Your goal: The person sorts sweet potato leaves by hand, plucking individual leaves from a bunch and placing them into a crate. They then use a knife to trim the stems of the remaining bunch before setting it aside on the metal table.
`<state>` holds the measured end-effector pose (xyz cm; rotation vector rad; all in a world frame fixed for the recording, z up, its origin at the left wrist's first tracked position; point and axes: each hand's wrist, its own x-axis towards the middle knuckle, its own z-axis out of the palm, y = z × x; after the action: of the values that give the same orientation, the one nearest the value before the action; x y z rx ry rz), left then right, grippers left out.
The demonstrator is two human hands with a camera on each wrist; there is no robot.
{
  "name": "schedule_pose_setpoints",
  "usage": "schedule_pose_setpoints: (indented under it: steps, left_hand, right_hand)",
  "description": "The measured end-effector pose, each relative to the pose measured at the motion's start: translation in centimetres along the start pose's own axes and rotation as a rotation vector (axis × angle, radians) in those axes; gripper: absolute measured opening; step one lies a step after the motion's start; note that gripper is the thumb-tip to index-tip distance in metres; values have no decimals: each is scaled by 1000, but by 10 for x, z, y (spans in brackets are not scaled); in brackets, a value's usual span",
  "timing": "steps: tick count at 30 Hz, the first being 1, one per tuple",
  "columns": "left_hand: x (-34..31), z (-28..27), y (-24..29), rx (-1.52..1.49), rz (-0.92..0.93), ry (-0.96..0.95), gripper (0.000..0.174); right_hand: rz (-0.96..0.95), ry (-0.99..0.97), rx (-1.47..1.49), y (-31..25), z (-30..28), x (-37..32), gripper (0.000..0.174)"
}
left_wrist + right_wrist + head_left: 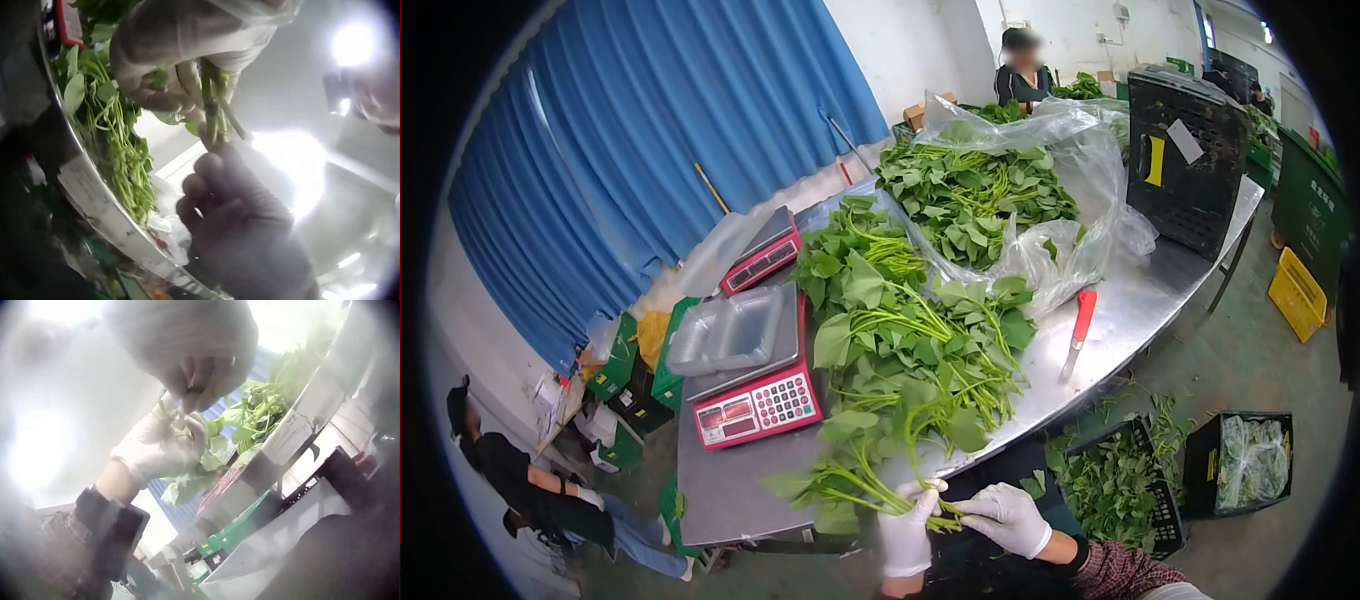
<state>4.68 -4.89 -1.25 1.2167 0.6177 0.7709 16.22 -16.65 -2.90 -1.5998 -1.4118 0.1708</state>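
My white-gloved left hand (pixel 907 535) grips a small bunch of leafy green stems (pixel 862 488) just past the table's near edge, leaves pointing away from me. The right hand (pixel 1012 522), gloved too, pinches the stem ends on the other side, its fingertips close to the left thumb. In the left wrist view, the cut stems (pixel 214 115) stick out of the left fist toward the right fingertips. A loose heap of the same greens (pixel 930 345) lies on the steel table (pixel 740 500) right beyond both hands.
A red digital scale (pixel 755 408) bearing clear plastic trays (pixel 725 332) stands left of the heap, a second scale (pixel 762 255) behind it. A red-handled knife (pixel 1082 325) lies on the right. Crates of greens (pixel 1115 475) sit on the floor. Another person (pixel 1022 75) is at the far end.
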Motion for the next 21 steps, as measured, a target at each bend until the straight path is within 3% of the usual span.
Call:
schedule_pose_setpoints:
  steps: [1,3,4,7,9,10,13,14,16,17,20,21]
  left_hand:
    - [1,1,2,0,2,-5,23]
    - [3,7,5,-34,92,-228,27]
    - [1,8,6,-68,-15,-342,33]
    - [-1,5,-10,-255,-188,-303,27]
    - [4,0,-9,-244,-124,-62,21]
    - [5,3,0,-255,-80,25,19]
    - [11,-8,3,-212,17,30,23]
    - [13,-8,1,-212,25,21,23]
    - [15,-10,-8,-220,-5,46,25]
    - [15,-12,-10,-305,-18,-11,22]
    - [12,-6,3,-186,-150,20,32]
    - [11,1,12,-197,-209,74,30]
  right_hand:
    - [-1,5,-3,2,-1,3,30]
    - [-6,-23,56,6,-4,5,26]
    - [-69,1,69,3,0,7,24]
    - [-144,28,2,6,-12,16,19]
    - [-171,10,-127,13,-39,26,12]
    - [-47,134,-250,27,-51,32,12]
    - [258,421,-425,72,-90,71,17]
    - [253,432,-427,85,-92,77,17]
    - [321,162,-566,115,-93,89,19]
    - [282,103,-501,142,-85,89,20]
    - [332,274,-350,119,-89,92,17]
    - [314,473,-102,114,-91,90,15]
